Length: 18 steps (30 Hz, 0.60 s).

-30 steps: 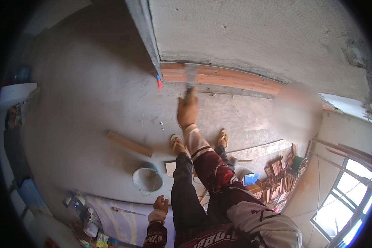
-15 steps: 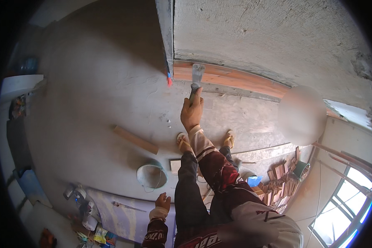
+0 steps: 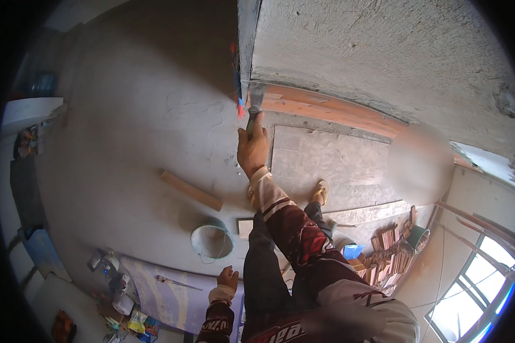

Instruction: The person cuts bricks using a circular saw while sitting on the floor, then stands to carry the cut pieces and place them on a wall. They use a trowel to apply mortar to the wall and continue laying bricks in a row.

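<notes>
My right hand (image 3: pixel 253 150) is stretched out ahead, its fingers wrapped round the dark handle of a putty knife (image 3: pixel 257 97). The blade lies against the left end of the orange brick strip (image 3: pixel 320 110), just under the rough grey plastered wall (image 3: pixel 377 51). Beside the blade is the wall's corner edge (image 3: pixel 247 46), with a small red and blue piece (image 3: pixel 240 108) hanging at its foot. Low on the left, my left hand (image 3: pixel 228 277) hangs with loosely bent fingers and nothing visible in it, near a purple patterned sheet (image 3: pixel 177 297).
A bucket (image 3: pixel 212 241) and a wooden plank (image 3: pixel 191 190) rest on the floor. Stacked bricks or tiles (image 3: pixel 386 246) lie at the right near a window (image 3: pixel 463 297). Assorted items (image 3: pixel 120 303) crowd the lower left. A blurred round patch (image 3: pixel 420 164) covers part of the right side.
My right hand has moved left with the putty knife, and its blade is now close to the wall corner. The view has shifted slightly; my left hand stays low.
</notes>
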Each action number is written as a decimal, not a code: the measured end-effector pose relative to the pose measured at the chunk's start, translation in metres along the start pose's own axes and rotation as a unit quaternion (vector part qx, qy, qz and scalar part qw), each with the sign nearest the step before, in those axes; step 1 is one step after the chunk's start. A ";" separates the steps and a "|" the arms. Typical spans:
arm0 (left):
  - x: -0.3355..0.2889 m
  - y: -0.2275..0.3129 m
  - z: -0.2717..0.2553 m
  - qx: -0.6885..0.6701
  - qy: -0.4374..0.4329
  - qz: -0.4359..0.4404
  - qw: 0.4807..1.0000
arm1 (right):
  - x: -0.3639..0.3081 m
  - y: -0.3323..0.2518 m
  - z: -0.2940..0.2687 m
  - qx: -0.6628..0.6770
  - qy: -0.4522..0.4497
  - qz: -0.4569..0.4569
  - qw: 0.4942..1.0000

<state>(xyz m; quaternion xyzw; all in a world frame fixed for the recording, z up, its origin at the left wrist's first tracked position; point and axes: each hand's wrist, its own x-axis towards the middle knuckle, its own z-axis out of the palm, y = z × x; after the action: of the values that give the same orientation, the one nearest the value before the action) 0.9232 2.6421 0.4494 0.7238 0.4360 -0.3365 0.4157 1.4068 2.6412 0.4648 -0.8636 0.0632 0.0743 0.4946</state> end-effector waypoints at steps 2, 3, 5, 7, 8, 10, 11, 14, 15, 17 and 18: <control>0.001 -0.005 0.002 -0.008 0.000 -0.007 1.000 | -0.002 -0.003 0.000 0.004 0.006 -0.015 1.000; 0.002 -0.008 0.002 -0.008 0.001 -0.011 1.000 | -0.002 -0.004 -0.001 -0.001 0.002 -0.009 1.000; 0.003 -0.012 0.003 -0.006 0.003 -0.018 1.000 | -0.001 -0.003 -0.006 -0.009 -0.007 0.002 1.000; 0.005 -0.015 0.005 -0.026 -0.003 -0.001 1.000 | 0.002 0.015 -0.006 0.004 0.064 -0.093 0.994; 0.008 -0.014 0.006 -0.036 -0.004 0.008 0.999 | 0.006 0.024 -0.006 0.011 0.099 -0.141 0.985; 0.009 -0.011 0.007 -0.027 -0.008 0.010 1.000 | 0.002 0.038 -0.013 0.070 0.083 -0.071 0.992; 0.008 -0.011 0.008 -0.022 -0.010 0.009 1.000 | 0.001 0.041 -0.020 0.074 0.060 -0.037 0.995; 0.005 -0.009 0.009 -0.028 -0.014 0.017 0.999 | 0.004 0.035 -0.041 0.054 0.022 -0.008 0.998; 0.004 -0.009 0.009 -0.024 -0.010 0.016 1.000 | 0.007 0.031 -0.049 0.021 0.009 -0.014 1.000; 0.004 -0.004 0.006 -0.014 -0.006 0.019 1.000 | 0.019 0.034 -0.065 -0.025 -0.023 -0.022 0.999; 0.004 -0.003 0.005 -0.018 -0.010 0.015 1.000 | 0.024 0.038 -0.070 -0.045 -0.028 -0.052 0.997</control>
<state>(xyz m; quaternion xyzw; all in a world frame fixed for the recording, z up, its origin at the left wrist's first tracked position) 0.9219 2.6396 0.4426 0.7193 0.4267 -0.3293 0.4383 1.4285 2.5609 0.4633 -0.8849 0.0007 0.0749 0.4597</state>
